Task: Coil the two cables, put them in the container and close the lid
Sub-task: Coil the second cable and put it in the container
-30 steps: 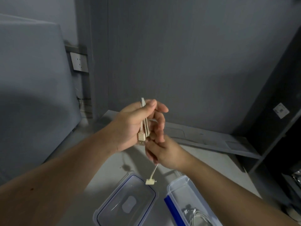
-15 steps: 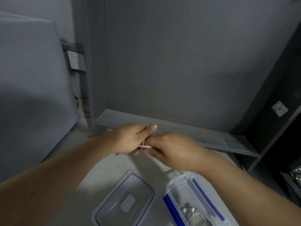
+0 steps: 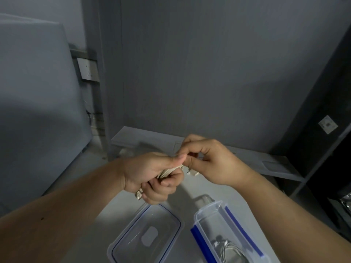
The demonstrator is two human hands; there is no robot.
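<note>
- Since the earlier frames, both hands had dropped from an upright hold to a level one above the container point(image 3: 228, 230), and the dangling plug had been drawn up to the right hand point(image 3: 212, 164).
- Left hand point(image 3: 150, 173) was clamped around the coiled beige cable point(image 3: 170, 172); one connector point(image 3: 138, 195) protruded below its palm.
- Right hand pinched the cable's free end, its plug point(image 3: 192, 173) hanging just beside the left thumb.
- Container stood open on the counter point(image 3: 91, 236), directly below the right wrist; a first, pale cable point(image 3: 228, 249) already lay coiled inside it.
- Lid point(image 3: 146, 234) lay separate, just left of the container.
- Risk 1: the bundle appeared unsecured, so loosening the left hand's clamp would likely let the loops spring apart.
- Risk 2: a protruding plug could catch on the container's rim or sit proud, which would stop the lid from seating.
- Risk 3: the second coil, dropped on the first, could tangle with it.
</note>
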